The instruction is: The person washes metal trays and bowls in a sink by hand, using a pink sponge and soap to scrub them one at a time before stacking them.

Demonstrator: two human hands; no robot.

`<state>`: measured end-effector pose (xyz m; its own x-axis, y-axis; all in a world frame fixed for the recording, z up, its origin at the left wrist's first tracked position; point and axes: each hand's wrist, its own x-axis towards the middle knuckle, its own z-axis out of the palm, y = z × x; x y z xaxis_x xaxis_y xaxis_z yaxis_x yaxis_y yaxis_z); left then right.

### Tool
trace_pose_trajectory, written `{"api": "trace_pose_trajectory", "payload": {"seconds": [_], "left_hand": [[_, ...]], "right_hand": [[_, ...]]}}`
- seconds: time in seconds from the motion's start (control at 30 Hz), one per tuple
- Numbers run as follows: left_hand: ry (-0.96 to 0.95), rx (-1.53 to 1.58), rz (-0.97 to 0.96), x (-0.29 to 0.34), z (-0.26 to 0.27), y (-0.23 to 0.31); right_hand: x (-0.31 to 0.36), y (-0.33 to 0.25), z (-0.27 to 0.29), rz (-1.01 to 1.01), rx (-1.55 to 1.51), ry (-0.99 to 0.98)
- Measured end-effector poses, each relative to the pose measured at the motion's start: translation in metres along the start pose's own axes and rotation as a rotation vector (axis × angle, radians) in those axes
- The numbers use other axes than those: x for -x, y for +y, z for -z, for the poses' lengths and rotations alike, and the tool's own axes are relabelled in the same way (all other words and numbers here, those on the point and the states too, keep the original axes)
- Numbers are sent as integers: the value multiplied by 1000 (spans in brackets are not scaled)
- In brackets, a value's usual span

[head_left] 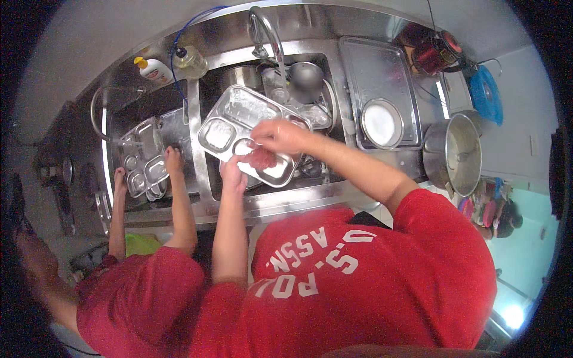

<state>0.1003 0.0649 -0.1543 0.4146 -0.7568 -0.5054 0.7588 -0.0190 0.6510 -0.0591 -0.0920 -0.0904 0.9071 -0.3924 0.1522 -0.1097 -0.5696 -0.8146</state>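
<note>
At the near edge of a shiny metal compartment tray (245, 110), my left hand (234, 176) is closed with its thumb over the rim. The tray lies tilted over the right sink basin, wet in its hollows. My right hand (285, 137) reaches across from the right, above the tray's small round hollow, fingers curled; what they hold, if anything, is hidden. Just below those fingers and beside my left thumb is a red scrubber-like pad (261, 158), blurred. Water runs from the curved faucet (267, 30) behind the tray onto a clear glass-like container (276, 83).
On the left, a co-worker's hands (172, 160) hold another compartment tray (142, 140) over the left basin. Bowls and a metal pot (239, 76) crowd my basin. Bottles (156, 70) line the back ledge. A round tin (382, 123) sits on the right drainboard, beside a large pot (439, 152).
</note>
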Motion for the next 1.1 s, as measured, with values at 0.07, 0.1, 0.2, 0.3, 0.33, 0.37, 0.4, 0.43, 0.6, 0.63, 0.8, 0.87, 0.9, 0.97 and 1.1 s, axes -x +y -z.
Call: {"api": "trace_pose_trajectory", "payload": {"seconds": [0.07, 0.1, 0.2, 0.3, 0.33, 0.37, 0.4, 0.43, 0.6, 0.63, 0.8, 0.87, 0.9, 0.97, 1.1], "left_hand": [[29, -8, 4, -8, -13, -2], [84, 7, -44, -6, -22, -2], [144, -53, -88, 15, -50, 24], [132, 6, -133, 12, -35, 30], [161, 41, -144, 13, -38, 34], [173, -10, -210, 16, -43, 30], [177, -9, -211, 14, -44, 30], [200, -11, -216, 11, -44, 28], [246, -1, -98, 8, -46, 42], [247, -1, -98, 7, -45, 42], [383, 84, -122, 3, -52, 24], [401, 59, -111, 4, -51, 21], [376, 65, -93, 6, -47, 22], [354, 71, -78, 13, -43, 16], [319, -179, -247, 25, -53, 8]], "right_hand": [[20, -24, -31, 153, 35, 40], [28, -34, -45, 138, 90, 150], [46, -30, -59, 142, 94, 248], [64, -10, -42, 151, -44, -9], [66, -11, -46, 150, -48, -9], [70, -15, -51, 117, 20, 49], [72, -24, -54, 86, 89, 103], [66, -38, -55, 41, 86, 110], [61, -16, -66, 174, 212, 134], [65, -11, -59, 220, 215, 143], [52, -26, -66, 176, 152, 195], [48, -27, -70, 228, 144, 294], [49, -30, -67, 195, 166, 235], [51, -31, -65, 165, 184, 175], [53, -19, -69, 160, 263, 100]]}}
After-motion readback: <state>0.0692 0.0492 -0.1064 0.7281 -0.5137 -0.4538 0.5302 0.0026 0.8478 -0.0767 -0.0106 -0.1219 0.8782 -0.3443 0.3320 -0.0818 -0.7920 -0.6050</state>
